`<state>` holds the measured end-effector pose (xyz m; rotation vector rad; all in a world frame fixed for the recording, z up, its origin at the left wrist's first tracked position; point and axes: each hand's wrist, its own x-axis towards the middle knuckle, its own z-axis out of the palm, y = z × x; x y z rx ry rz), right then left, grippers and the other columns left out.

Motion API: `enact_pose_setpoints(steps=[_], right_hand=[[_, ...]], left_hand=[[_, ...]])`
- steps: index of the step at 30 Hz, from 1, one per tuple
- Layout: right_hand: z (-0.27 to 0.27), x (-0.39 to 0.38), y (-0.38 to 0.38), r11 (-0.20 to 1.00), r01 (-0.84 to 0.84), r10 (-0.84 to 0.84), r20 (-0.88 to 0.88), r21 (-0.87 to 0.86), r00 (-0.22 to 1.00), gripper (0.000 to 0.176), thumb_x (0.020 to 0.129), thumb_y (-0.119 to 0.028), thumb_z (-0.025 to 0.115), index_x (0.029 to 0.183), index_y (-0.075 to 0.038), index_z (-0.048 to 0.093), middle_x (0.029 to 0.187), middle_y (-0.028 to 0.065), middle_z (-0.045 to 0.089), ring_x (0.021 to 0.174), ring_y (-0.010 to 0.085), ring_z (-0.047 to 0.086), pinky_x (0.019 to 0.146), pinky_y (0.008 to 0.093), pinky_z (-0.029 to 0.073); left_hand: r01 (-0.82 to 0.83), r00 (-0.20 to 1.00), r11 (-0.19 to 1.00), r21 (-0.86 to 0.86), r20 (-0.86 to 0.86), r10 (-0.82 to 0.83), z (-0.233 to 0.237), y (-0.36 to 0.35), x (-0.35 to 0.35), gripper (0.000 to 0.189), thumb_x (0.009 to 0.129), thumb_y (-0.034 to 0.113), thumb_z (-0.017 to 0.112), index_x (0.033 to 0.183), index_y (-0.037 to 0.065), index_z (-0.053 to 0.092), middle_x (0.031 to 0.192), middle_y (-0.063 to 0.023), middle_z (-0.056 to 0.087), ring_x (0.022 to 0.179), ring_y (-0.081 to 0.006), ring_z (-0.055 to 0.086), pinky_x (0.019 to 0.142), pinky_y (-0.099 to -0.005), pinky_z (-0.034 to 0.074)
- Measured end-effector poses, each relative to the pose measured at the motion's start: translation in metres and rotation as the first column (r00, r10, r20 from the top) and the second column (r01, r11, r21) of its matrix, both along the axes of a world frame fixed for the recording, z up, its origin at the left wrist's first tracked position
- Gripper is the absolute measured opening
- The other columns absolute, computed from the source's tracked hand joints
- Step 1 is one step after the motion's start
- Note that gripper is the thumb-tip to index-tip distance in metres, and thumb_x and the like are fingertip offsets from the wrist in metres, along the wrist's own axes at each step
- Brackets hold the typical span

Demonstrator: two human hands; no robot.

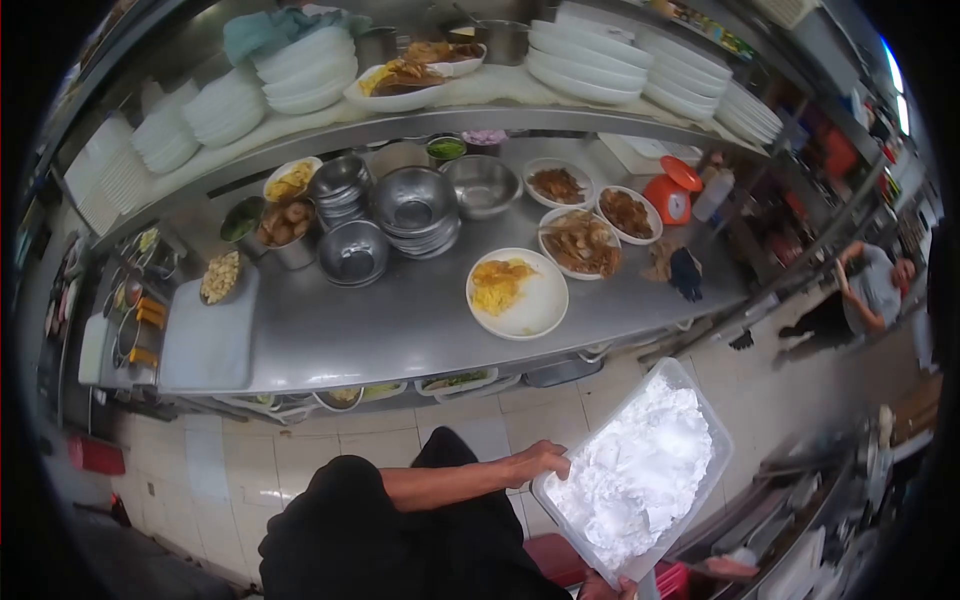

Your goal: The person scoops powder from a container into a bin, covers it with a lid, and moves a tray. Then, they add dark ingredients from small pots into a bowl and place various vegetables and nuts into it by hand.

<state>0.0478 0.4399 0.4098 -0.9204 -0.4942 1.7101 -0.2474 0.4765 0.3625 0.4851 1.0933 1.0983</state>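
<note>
A clear rectangular plastic tub (722,432) filled with lumpy white powder (640,475) is held tilted to the right of my body, over the floor. My left hand (541,461) reaches across and is closed on the tub's near left edge. At the bottom of the view, my right hand (608,588) grips the tub's lower corner; most of that hand is cut off by the frame. The tub is apart from the steel counter (420,345) in front of me.
On the counter are a white plate with yellow food (525,310), plates of brown food (580,243), stacked steel bowls (412,205), an orange scale (672,190) and a white board (208,335). White dishes (588,60) line the shelf above. Another person (868,285) is at the right.
</note>
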Motion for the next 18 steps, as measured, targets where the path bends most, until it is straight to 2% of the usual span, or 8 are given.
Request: enact_pose_setpoints(steps=[1,2,4,6,7,10,12,18], right_hand=[[-0.027,0.018,-0.003,1.0,-0.006,0.007,-0.044,0.012,0.999,0.074,0.074,-0.025,0.06,0.136,-0.002,0.027,0.133,0.0235,0.036,0.118,0.0419,0.039,0.094,0.0574,0.036],[-0.053,0.035,0.001,0.996,-0.087,0.078,0.208,0.036,0.975,0.079,0.072,-0.029,0.06,0.138,-0.003,0.025,0.135,0.0199,0.035,0.122,0.0403,0.036,0.096,0.0584,0.033],[-0.049,0.037,0.008,0.981,-0.188,0.148,0.464,0.04,0.873,0.084,0.07,-0.032,0.06,0.14,-0.004,0.024,0.138,0.0163,0.033,0.126,0.0386,0.033,0.097,0.0593,0.03],[-0.008,0.009,0.015,0.981,-0.195,0.195,0.075,-0.003,0.978,0.089,0.067,-0.036,0.059,0.142,-0.007,0.02,0.139,0.0181,0.03,0.127,0.0385,0.03,0.098,0.0602,0.029],[0.006,-0.006,0.016,0.986,-0.144,0.15,-0.08,0.083,0.985,0.068,0.072,-0.029,0.067,0.132,-0.007,0.042,0.132,0.0188,0.04,0.117,0.0351,0.043,0.09,0.0505,0.04],[-0.01,-0.002,0.016,0.996,-0.036,0.029,-0.084,-0.086,0.996,0.075,0.065,-0.023,0.056,0.134,-0.005,0.033,0.131,0.0135,0.043,0.119,0.0329,0.042,0.091,0.0571,0.04],[-0.004,-0.005,0.016,0.998,0.003,-0.005,-0.036,-0.064,0.999,0.074,0.065,-0.022,0.056,0.133,-0.005,0.034,0.13,0.0135,0.043,0.118,0.033,0.043,0.09,0.0574,0.041],[-0.002,-0.003,0.014,0.997,0.007,-0.01,-0.044,-0.072,0.999,0.076,0.063,-0.019,0.054,0.135,-0.003,0.032,0.132,0.0151,0.04,0.121,0.0345,0.04,0.093,0.0565,0.038]], left_hand=[[-0.006,0.999,1.0,0.012,-0.044,0.007,-0.002,-0.006,0.011,0.03,0.06,0.02,0.059,0.078,-0.004,0.059,0.074,-0.01,0.053,0.073,-0.0201,0.051,0.065,-0.0296,0.039],[-0.044,0.998,0.999,-0.003,-0.036,0.044,-0.005,-0.008,0.017,0.031,0.06,0.02,0.059,0.08,-0.005,0.059,0.075,-0.0103,0.054,0.073,-0.0198,0.051,0.065,-0.0293,0.039],[-0.098,0.995,0.995,-0.019,-0.008,0.098,-0.008,-0.012,0.026,0.033,0.06,0.02,0.059,0.081,-0.006,0.06,0.075,-0.0105,0.055,0.072,-0.0195,0.052,0.065,-0.0289,0.04],[-0.112,0.994,0.994,-0.011,0.002,0.112,-0.012,-0.01,0.026,0.034,0.061,0.018,0.059,0.084,-0.007,0.061,0.078,-0.011,0.057,0.074,-0.0194,0.052,0.065,-0.0293,0.04],[-0.094,0.996,0.995,-0.018,0.004,0.094,-0.016,-0.011,0.028,0.034,0.061,0.018,0.059,0.084,-0.007,0.061,0.078,-0.011,0.057,0.074,-0.0194,0.052,0.065,-0.0293,0.04],[-0.033,0.998,0.999,-0.039,0.045,0.035,-0.018,-0.012,0.03,0.036,0.061,0.016,0.058,0.089,-0.007,0.061,0.081,-0.0112,0.058,0.075,-0.0204,0.054,0.066,-0.0292,0.042],[-0.106,0.993,0.994,0.039,0.063,0.104,-0.016,-0.012,0.028,0.037,0.062,0.014,0.058,0.092,-0.007,0.061,0.084,-0.0126,0.06,0.077,-0.0213,0.056,0.068,-0.0293,0.044],[-0.049,0.983,0.998,-0.05,0.176,0.057,-0.001,-0.009,0.022,0.048,0.062,0.014,0.056,0.103,-0.011,0.057,0.091,-0.0146,0.059,0.083,-0.0233,0.057,0.073,-0.0294,0.045]])
